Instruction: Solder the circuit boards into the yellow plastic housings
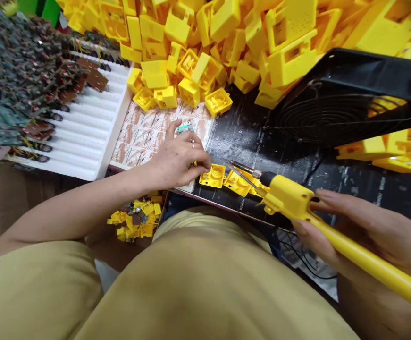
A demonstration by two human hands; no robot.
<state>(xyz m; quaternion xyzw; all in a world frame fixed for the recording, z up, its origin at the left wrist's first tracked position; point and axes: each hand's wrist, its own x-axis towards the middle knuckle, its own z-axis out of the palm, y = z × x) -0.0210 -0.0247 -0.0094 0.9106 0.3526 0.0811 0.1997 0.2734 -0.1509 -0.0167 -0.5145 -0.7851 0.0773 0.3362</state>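
My right hand (364, 231) is wrapped round a yellow soldering gun (293, 196). Its metal tip points left, just above a row of small open yellow plastic housings. My left hand (184, 158) wears a ring and reaches over the table's front edge. Its thumb and index finger are pinched together at the upper left corner of the leftmost yellow housing (213, 176); whatever lies between the fingertips is hidden. Right of it sits a second yellow housing (238, 183), partly behind the gun. A small greenish part (185, 128) shows beyond my left fingers.
Yellow housings (191, 66) are heaped along the back. A black fan (332, 108) stands at the right. On the left, a white ribbed foam tray (85, 137) carries many wired circuit boards (21, 80). Below the table edge is a container of yellow pieces (138, 219).
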